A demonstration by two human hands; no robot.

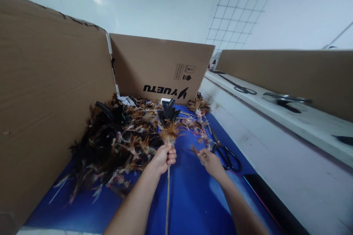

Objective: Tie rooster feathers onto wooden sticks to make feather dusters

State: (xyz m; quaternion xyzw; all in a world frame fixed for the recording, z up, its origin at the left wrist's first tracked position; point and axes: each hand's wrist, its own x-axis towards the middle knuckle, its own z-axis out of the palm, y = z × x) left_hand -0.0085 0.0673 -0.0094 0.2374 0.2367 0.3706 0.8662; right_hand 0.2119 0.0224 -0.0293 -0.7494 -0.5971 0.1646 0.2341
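Observation:
My left hand (163, 158) is closed round a thin wooden stick (167, 198), gripping it just below a tuft of brown and black feathers (168, 121) bound to its top. The stick runs down toward me over the blue mat (190, 198). My right hand (210, 161) is pinched on a small strand of brown and pinkish feathers (199, 137) that trails away across the mat. A large heap of loose black and brown feathers (116, 139) lies to the left of both hands.
Black-handled scissors (227, 154) lie on the mat just right of my right hand. Cardboard walls (49, 110) enclose the left and back. A white ledge (275, 117) on the right carries more scissors (242, 89). A dark flat device (270, 202) rests at the mat's right edge.

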